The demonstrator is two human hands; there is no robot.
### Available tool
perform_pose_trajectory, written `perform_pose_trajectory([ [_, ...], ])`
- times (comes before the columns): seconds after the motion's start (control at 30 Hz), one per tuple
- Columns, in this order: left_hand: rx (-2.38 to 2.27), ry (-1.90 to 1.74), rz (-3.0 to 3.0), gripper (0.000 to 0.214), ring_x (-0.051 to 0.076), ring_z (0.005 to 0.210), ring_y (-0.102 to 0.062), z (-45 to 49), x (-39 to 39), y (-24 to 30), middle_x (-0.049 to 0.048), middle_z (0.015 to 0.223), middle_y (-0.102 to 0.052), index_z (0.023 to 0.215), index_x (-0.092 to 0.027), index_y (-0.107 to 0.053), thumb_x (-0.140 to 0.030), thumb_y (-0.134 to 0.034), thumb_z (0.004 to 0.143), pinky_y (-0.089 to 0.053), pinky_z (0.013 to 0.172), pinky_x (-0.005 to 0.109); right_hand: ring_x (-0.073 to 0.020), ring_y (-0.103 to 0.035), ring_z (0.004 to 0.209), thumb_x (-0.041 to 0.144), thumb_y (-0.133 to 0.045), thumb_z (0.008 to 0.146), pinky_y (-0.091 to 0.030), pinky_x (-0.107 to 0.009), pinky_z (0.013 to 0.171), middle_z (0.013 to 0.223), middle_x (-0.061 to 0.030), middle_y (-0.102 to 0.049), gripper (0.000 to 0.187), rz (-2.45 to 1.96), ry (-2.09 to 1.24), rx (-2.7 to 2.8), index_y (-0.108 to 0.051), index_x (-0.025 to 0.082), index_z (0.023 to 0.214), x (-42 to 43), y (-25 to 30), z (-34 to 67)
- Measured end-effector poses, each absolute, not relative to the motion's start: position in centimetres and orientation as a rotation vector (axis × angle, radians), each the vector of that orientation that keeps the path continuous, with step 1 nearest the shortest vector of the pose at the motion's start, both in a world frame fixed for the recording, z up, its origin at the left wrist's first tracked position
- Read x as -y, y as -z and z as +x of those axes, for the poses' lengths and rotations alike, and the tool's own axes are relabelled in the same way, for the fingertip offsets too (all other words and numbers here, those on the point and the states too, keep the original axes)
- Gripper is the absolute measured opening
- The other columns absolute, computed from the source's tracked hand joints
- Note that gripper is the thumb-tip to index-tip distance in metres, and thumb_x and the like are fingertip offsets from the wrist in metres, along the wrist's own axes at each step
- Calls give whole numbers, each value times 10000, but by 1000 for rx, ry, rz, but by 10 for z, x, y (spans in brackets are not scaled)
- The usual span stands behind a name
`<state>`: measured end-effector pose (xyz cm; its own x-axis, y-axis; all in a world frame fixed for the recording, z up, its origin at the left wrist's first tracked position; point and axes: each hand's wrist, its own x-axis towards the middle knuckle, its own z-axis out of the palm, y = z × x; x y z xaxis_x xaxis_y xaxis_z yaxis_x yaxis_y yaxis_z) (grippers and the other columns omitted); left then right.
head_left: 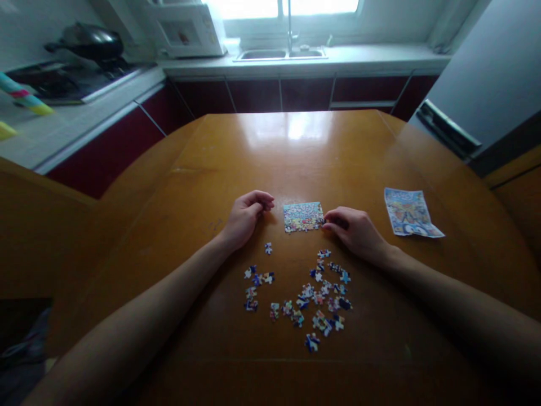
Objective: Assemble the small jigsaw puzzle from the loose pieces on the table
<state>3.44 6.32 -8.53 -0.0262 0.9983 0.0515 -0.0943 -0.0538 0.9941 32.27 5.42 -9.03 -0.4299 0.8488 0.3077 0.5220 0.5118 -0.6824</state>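
Observation:
A small, partly assembled colourful jigsaw (pixel 302 216) lies on the wooden table (pixel 296 146). My right hand (pixel 354 231) rests at its right edge, fingers curled and pinched against the puzzle's lower right corner. My left hand (pixel 247 217) lies just left of the puzzle, fingers curled inward into a loose fist; what it holds, if anything, is hidden. Several loose puzzle pieces (pixel 315 299) are scattered on the table between my forearms, with one single piece (pixel 267 247) near my left wrist.
A printed picture sheet (pixel 409 213) lies to the right of my right hand. Beyond the table runs a kitchen counter with a sink (pixel 279 54), a microwave (pixel 186 29) and a stove with a black pot (pixel 91 42). A grey fridge (pixel 486 84) stands at right.

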Motion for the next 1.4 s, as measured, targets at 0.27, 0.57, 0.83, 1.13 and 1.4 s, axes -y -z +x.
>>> perform_pose_trajectory([
  [0.27,-1140,-1314,1171,189,116,697,-586,34,-64,88,38,769,-661,805,-161,-713,-82,-574,704,-457,619,232,-158,-595,693,300,-680,880,-473,-327,655,819,-39,-710,125,-1136,-679,2137,-716,184,907,-56,91,321],
  [0.57,-1139,-1311,1176,171,114,698,-589,34,-64,87,41,772,-668,805,-158,-713,-89,-584,716,-472,642,239,-152,-581,691,290,-692,876,-470,-324,664,822,-38,-692,121,-1154,-642,2214,-717,179,917,-59,91,324],
  [0.83,-1123,-1306,1179,166,114,721,-593,32,-65,91,37,787,-672,824,-150,-714,-106,-598,715,-466,647,224,-143,-551,668,245,-618,912,-466,-322,643,830,-40,-653,128,-1082,-599,2196,-720,179,952,-57,89,329],
  [1.13,-1132,-1302,1173,162,113,714,-589,32,-65,91,35,786,-669,823,-150,-712,-104,-598,717,-458,633,220,-190,-612,858,104,-550,884,-513,-352,745,967,-69,-628,224,-963,-567,2237,-739,223,885,-55,92,327],
  [1.4,-1139,-1306,1170,161,113,705,-586,34,-64,87,40,776,-664,815,-143,-702,-91,-583,720,-463,633,230,-214,-600,935,52,-543,859,-519,-390,797,990,-68,-613,267,-928,-505,2204,-734,239,856,-60,96,327],
])
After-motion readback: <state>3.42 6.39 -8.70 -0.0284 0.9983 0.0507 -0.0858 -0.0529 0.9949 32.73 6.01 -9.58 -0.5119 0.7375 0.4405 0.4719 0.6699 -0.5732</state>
